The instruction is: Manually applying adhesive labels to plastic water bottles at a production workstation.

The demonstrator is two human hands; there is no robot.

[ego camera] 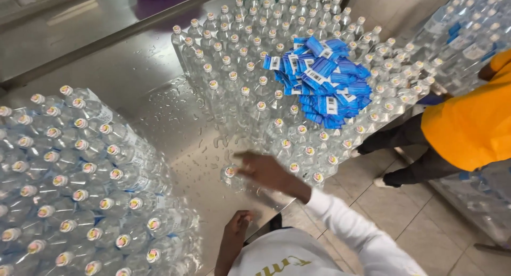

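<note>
A head camera looks down on a wet stainless steel table (159, 84) crowded with clear plastic water bottles.

The person's right hand (266, 170) reaches across the near edge of the table, its fingers loosely spread and blurred, the fingertips touching or just beside a single bottle (230, 175) that stands alone, upright, with a white cap. Whether the fingers actually grip it cannot be told. The arm wears a white sleeve (351, 223).

The person's left hand (237, 225) sits low and near, at the table's near edge, its fingers curled inward; nothing can be seen in it.

Just beyond the lone bottle, to the far right, a large cluster of upright bottles (255, 79) covers the table. A heap of blue labels (327, 81) lies on top of their caps.

On the left, a second mass of capped bottles (74, 185) fills the near corner, packed tightly together.

Water droplets (181, 103) speckle the bare metal between the two groups.

At the right edge, another person in an orange top (474, 121) and dark trousers stands on the tiled floor (415, 223) beside further stacked bottles.
</note>
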